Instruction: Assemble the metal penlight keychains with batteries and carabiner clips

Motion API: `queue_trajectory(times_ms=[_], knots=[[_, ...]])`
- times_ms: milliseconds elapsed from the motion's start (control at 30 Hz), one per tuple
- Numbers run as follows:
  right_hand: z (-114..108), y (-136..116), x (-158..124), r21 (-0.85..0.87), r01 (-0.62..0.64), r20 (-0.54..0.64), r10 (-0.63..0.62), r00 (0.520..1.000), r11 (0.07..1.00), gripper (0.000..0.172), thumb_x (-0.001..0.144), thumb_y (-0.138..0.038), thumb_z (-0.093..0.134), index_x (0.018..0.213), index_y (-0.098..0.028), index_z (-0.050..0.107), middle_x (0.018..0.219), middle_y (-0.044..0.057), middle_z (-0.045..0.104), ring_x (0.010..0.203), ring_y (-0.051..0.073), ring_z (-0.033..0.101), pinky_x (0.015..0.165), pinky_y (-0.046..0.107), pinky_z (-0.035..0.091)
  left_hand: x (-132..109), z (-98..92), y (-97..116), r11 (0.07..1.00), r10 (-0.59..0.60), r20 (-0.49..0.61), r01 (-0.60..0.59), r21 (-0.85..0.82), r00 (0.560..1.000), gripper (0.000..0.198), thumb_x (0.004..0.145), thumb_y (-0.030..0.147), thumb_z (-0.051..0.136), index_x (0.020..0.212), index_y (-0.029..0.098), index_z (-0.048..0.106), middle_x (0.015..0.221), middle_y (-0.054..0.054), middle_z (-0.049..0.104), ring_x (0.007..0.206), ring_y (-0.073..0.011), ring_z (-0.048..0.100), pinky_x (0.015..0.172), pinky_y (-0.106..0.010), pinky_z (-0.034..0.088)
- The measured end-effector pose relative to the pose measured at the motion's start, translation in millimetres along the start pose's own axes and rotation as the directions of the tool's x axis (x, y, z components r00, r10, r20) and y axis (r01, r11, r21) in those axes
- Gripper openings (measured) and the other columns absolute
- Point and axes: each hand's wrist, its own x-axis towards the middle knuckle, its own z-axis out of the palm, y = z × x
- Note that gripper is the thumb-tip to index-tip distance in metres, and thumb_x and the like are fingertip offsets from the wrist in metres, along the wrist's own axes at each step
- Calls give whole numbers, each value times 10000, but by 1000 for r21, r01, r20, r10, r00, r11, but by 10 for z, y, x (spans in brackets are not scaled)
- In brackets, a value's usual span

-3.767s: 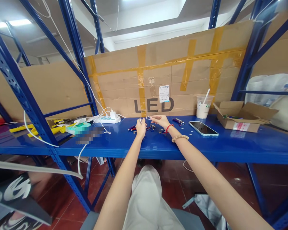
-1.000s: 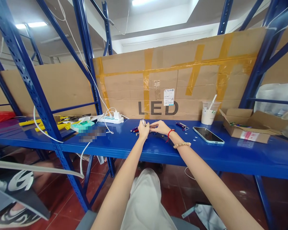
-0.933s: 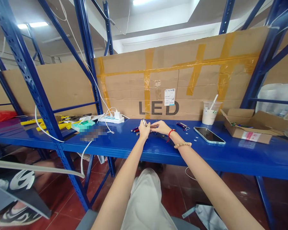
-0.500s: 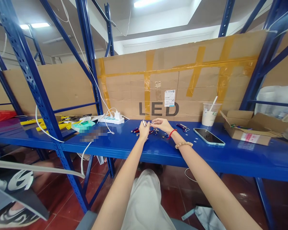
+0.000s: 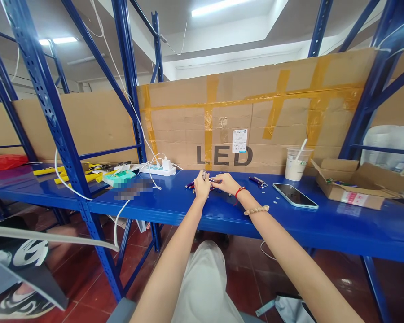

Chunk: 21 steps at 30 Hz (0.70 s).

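Observation:
My left hand [image 5: 202, 185] is closed around a small silver pen-shaped piece [image 5: 205, 173] whose tip pokes up above the fingers. My right hand [image 5: 224, 183] pinches something small against that piece; I cannot make out what. Both hands hover just over the blue shelf [image 5: 175, 204], touching each other. Several small dark blue and red pen-like parts [image 5: 189, 185] lie on the shelf right beside the left hand. A red string and a bead bracelet [image 5: 256, 209] circle my right wrist.
A phone [image 5: 295, 195] lies face up to the right, with a plastic cup and straw [image 5: 295, 163] behind it. An open cardboard box [image 5: 353, 182] sits further right. A white power strip [image 5: 161, 169] and yellow tools [image 5: 67, 175] are left. A taped "LED" carton [image 5: 256, 112] backs the shelf.
My hands came together, parted a little half a second ago, and now meet again over the small parts. The view has drifted slightly, shifting everything down and right.

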Motion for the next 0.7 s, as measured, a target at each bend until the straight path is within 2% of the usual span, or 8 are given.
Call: queue_trajectory(times_ms=[133,367,467,633,700], knots=[[16,-13,-3,-64,2,39,0,999,998,242,781,-246,530,593,-145,643,566,24,580,516,95,427,520,219,284,-9,-22,15,999,14,46,-17,49,999,172,818,228,466,651,209,434,577,10,461,554,-143,439,596,-248,320],[44,-21,-10,-43,-12,29,13,999,999,257,794,-259,521,587,-137,611,537,2,522,515,92,390,523,217,265,-42,-77,124,987,-50,86,36,159,995,114,838,231,465,734,205,504,669,-48,572,666,-183,550,577,-247,324],[49,-22,-7,-16,-14,40,14,999,1000,244,811,-275,506,667,-132,642,547,-2,528,515,91,387,532,212,278,-55,-76,150,963,-82,136,43,267,987,134,882,259,392,851,206,512,776,-60,624,723,-174,584,572,-230,347],[74,-22,15,-20,-20,57,21,998,1000,220,840,-238,471,878,-144,666,635,20,567,560,108,438,557,213,301,-63,-78,187,926,-165,127,110,361,978,183,911,278,320,960,206,480,892,-85,651,787,-185,612,589,-237,382],[89,-21,22,-27,-25,58,26,998,999,211,839,-229,473,895,-154,663,646,22,575,576,114,454,563,214,302,-61,-89,204,911,-182,137,114,397,974,178,908,249,321,978,212,481,927,-90,653,822,-194,615,600,-242,389]])
